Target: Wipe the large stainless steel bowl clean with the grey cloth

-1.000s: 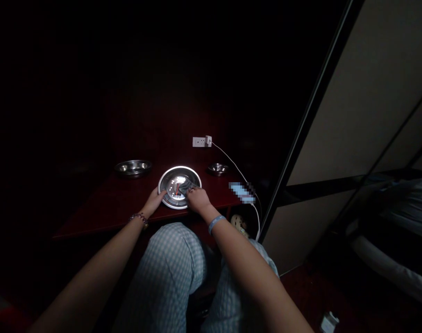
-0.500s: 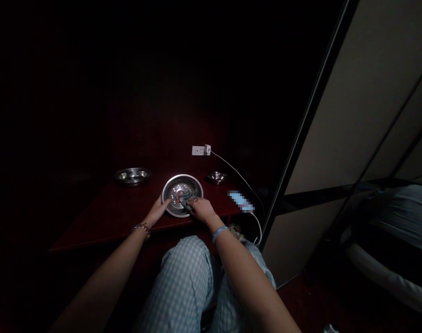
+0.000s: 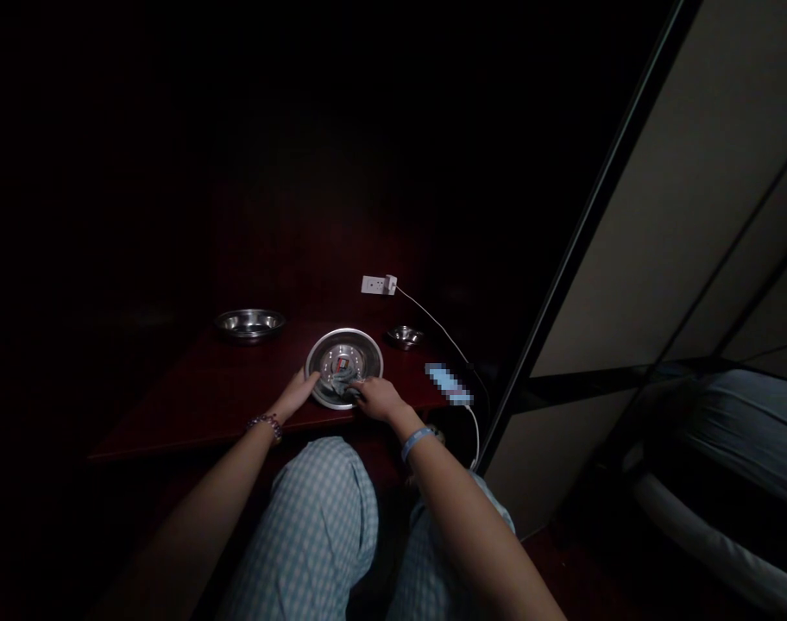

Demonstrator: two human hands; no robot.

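Observation:
A shiny metal bowl [image 3: 373, 352] is tilted toward me above the front part of the dark red tabletop. My left hand [image 3: 295, 395] grips its left rim, thumb inside and the other fingers mostly hidden behind the wall. Inside the bowl, my right hand [image 3: 375, 398] is closed on a crumpled grey cloth [image 3: 343, 379], which lies against the lower inner surface. Just above the cloth, a small label with red and dark print [image 3: 343, 365] shows on the bowl's bottom.
A wide metal bowl [image 3: 249, 324] stands at the back left of the tabletop [image 3: 192, 397], and a small one [image 3: 405, 337] at the back right. A blurred phone-like device [image 3: 449, 384] lies at right, its white cable running to a charger [image 3: 390, 285] in the wall socket [image 3: 373, 285].
My right hand has pulled the cloth lower and toward me in the bowl, baring more of the label. My left hand keeps its hold on the rim. The view has shifted slightly.

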